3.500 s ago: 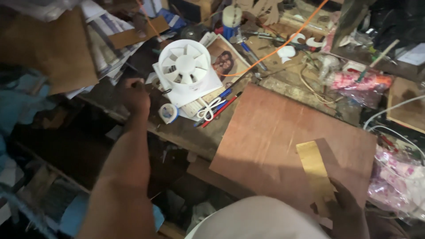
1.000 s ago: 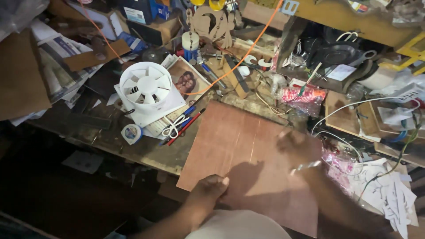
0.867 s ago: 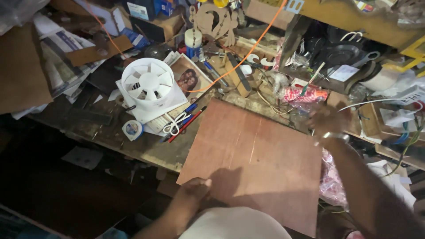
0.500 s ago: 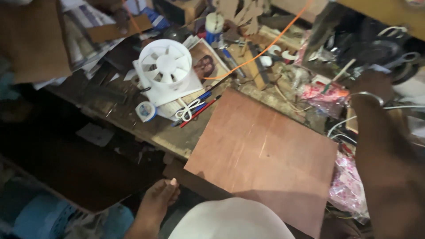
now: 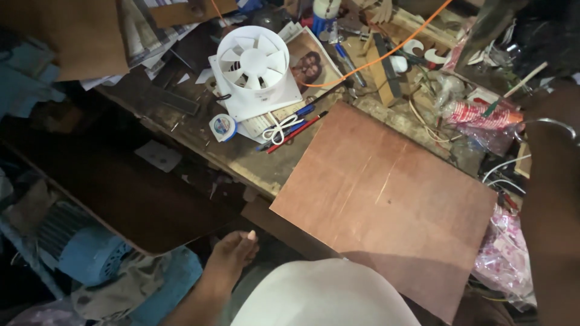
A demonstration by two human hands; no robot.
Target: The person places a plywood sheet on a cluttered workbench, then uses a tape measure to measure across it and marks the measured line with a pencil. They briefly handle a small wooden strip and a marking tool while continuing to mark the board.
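Plywood, a flat reddish-brown square sheet (image 5: pixel 386 205), lies on the cluttered wooden workbench (image 5: pixel 241 160) with its near corner jutting past the bench's near edge. The person's left hand (image 5: pixel 232 253) hangs below and to the left of that edge, off the sheet and touching nothing, its fingers (image 5: pixel 249 236) held loosely together and slightly curled. The right arm (image 5: pixel 553 199) reaches up along the right side of the scene, a thin metal bangle (image 5: pixel 547 124) around the wrist; the right hand itself is lost in the dark at the far right, so I cannot tell how its fingers are set. Just to the left of the sheet lie red and blue pens (image 5: pixel 296 124) and a coil of white cord (image 5: pixel 277 128). Farther left stands a white plastic round ventilation fan (image 5: pixel 254 66) resting on a printed photograph (image 5: pixel 311 63), with a small roll of tape (image 5: pixel 223 128) beside it. An orange cable (image 5: pixel 374 60) runs across the far side of the bench.
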